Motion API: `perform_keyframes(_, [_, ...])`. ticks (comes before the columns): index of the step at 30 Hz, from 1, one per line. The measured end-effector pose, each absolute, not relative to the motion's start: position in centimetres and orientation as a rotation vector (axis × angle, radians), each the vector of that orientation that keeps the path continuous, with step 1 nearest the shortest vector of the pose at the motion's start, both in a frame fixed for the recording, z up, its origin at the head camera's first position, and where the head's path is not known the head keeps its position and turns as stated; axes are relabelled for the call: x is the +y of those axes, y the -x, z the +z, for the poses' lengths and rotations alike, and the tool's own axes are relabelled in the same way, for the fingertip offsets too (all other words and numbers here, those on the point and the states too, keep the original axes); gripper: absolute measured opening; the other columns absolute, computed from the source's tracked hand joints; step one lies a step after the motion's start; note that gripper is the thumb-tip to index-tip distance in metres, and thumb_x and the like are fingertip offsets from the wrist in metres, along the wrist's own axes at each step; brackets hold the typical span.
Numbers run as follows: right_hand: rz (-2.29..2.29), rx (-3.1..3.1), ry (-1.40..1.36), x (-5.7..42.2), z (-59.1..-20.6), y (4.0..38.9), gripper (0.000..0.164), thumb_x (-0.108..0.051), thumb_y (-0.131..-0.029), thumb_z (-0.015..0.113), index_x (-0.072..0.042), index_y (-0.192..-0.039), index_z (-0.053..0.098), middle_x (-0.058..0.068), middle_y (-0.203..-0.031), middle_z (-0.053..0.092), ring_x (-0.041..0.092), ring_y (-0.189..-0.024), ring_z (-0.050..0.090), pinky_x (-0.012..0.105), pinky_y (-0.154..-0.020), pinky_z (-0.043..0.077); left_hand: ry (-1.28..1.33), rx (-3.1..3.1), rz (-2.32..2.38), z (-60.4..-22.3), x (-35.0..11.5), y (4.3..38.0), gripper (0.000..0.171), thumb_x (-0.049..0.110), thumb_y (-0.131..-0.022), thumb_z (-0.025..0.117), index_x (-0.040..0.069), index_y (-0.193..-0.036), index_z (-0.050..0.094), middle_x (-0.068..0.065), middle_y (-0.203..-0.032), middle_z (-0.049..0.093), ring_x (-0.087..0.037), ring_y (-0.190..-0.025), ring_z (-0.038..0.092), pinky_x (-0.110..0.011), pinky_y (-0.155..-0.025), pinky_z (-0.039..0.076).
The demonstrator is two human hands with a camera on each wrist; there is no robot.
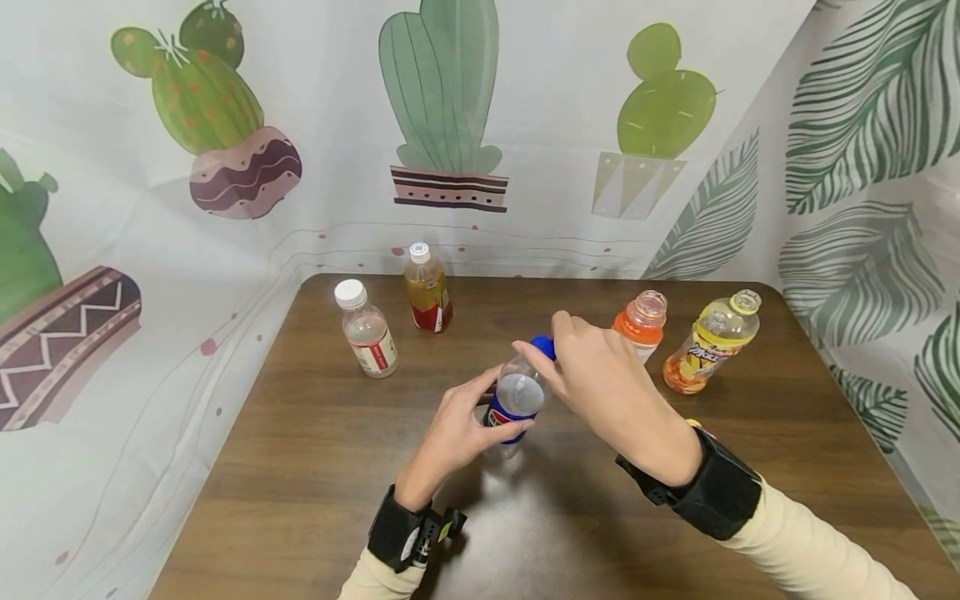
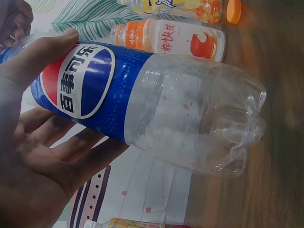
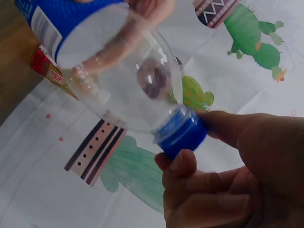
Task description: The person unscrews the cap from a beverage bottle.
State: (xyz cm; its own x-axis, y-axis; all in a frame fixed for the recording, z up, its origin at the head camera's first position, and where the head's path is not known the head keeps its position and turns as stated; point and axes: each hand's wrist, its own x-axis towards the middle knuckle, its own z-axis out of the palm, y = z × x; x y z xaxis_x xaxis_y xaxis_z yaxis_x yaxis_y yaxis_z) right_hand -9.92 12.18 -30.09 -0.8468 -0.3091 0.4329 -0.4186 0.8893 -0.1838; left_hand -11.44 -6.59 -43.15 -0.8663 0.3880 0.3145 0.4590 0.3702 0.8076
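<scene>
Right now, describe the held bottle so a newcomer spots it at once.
Find the brown table; near its middle, the left grip holds a clear bottle while the right grip pinches its cap. Cap and label are blue, unlike the two white-capped bottles to its left and the orange-labelled bottle to its right.

The scene is looked down on by the head view from above the near side of the blue-labelled bottle (image 1: 520, 394), with the tabletop (image 1: 300, 467) shown around the bottle and the printed cloth (image 1: 555, 108) faced behind it. By the left wrist view the bottle is seen from close beside it, turned sideways, base to the right; beyond it the orange-labelled bottle (image 2: 161, 35) is taken in, as in the head view. By the right wrist view the bottle is viewed closely from its blue cap (image 3: 183, 135) end, the cloth being faced past it, tipped over. The bottle and the striped pot print (image 3: 97, 151) behind it are shared by all three.
</scene>
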Motion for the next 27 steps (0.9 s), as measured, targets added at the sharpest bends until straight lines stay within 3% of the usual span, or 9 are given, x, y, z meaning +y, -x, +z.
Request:
perform_keyframes(8, [0.39,-2.686,-0.6,12.3,-30.8,10.5,0.04,-0.033,-0.097,0.064,-0.001,-0.078,0.05,0.0,-0.058,0.041,0.015,-0.045,0.045,0.023,-0.041,0.034,0.782,-2.555,-1.462,-43.2,-6.5,11.5,0.065,0.025,-0.076,0.087,0.011,-0.133,0.059,-0.005,-0.116,0.07,-0.015,-0.1,0.069,-0.028,-0.086,0.059])
perform_keyframes(17, [0.396,-2.628,-0.718,12.9,-30.5,10.5,0.034,-0.027,-0.099,0.062,-0.003,-0.079,0.048,0.001,-0.065,0.041,0.013,-0.049,0.04,0.022,-0.043,0.033,0.784,-2.533,-1.491,-42.8,-6.5,11.6,0.065,0.027,-0.075,0.088,0.012,-0.132,0.06,-0.005,-0.114,0.071,-0.018,-0.1,0.071,-0.031,-0.087,0.059])
perform_keyframes(27, [0.445,-2.622,-0.873,13.1,-30.1,10.6,0.029,-0.026,-0.097,0.064,-0.003,-0.089,0.05,0.001,-0.075,0.045,0.013,-0.062,0.043,0.022,-0.053,0.038,0.84,-2.528,-1.631,-42.7,-6.7,11.7,0.064,0.03,-0.077,0.087,0.02,-0.134,0.06,0.002,-0.12,0.07,-0.012,-0.104,0.068,-0.029,-0.089,0.058])
